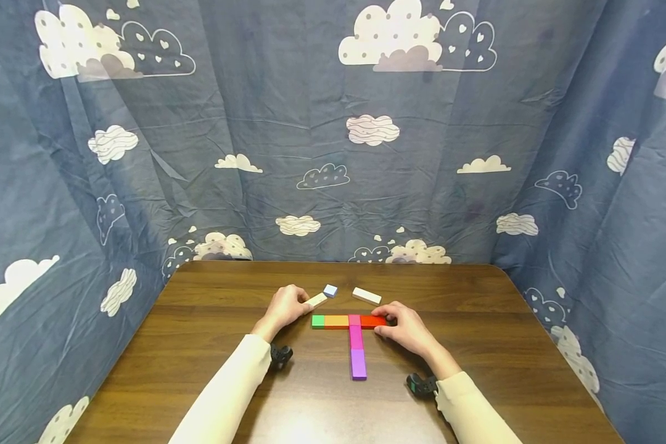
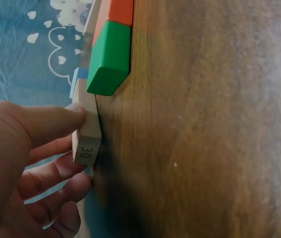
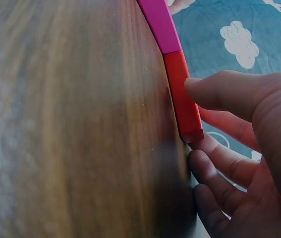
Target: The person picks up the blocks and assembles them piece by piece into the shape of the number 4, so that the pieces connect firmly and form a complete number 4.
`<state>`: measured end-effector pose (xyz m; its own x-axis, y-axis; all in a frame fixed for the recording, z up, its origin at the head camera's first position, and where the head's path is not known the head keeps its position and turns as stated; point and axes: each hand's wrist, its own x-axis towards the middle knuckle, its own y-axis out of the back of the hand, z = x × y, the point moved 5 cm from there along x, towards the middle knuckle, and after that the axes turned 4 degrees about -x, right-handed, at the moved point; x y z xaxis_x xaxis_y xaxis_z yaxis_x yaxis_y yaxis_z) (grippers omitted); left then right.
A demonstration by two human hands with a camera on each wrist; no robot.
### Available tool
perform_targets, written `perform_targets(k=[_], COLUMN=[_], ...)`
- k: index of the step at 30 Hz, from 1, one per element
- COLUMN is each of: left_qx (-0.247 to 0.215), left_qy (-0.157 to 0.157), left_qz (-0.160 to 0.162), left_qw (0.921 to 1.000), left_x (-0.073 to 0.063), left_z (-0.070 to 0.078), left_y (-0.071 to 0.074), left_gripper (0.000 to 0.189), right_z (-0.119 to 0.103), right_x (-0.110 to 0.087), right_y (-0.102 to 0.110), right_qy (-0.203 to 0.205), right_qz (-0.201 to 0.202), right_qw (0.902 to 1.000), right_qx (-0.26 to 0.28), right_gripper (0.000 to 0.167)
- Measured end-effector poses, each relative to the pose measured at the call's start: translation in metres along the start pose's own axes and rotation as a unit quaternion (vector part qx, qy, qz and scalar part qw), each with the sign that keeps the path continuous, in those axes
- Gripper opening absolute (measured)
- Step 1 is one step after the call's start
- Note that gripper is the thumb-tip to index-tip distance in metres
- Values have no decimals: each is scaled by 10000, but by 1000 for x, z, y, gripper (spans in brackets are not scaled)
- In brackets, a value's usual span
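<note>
Head view, lower centre: left hand pinches wooden block; right hand pinches red block. Uneven right-hand push could skew coloured row.

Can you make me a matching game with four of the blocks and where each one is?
Blocks:
1. Green block
2. Red block
3. Purple block
4. Block marked 30

Places, as the head view shows them:
A. Bottom end of the T shape
B. Held by the left hand
C. Left end of the T shape
D. Held by the right hand

Pairs: 1-C, 2-D, 3-A, 4-B
</note>
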<state>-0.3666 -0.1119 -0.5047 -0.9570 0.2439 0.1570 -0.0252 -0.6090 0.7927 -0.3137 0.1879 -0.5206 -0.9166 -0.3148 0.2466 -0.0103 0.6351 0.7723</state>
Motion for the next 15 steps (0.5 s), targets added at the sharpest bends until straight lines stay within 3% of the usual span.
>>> perform_targets(k=[9,13,15], left_qx=[572,406,37], left_qy=[-105,-178,-130], left_qz=[75,38,-45], left_qw=[9983,9990,9999], left_x=[2,2,1], left_z=[15,15,12], left_y=[2,0,0], left_gripper=[8,13,15], right_z=[0,-1,-3], right_x=[1,0,-1], right_y=[2,2,1], right_qy=[3,4,31], right_qz=[-40,0,27], right_qw=[10000,10000,9999], right_qx=[29,66,92], right_gripper=[32,31,31])
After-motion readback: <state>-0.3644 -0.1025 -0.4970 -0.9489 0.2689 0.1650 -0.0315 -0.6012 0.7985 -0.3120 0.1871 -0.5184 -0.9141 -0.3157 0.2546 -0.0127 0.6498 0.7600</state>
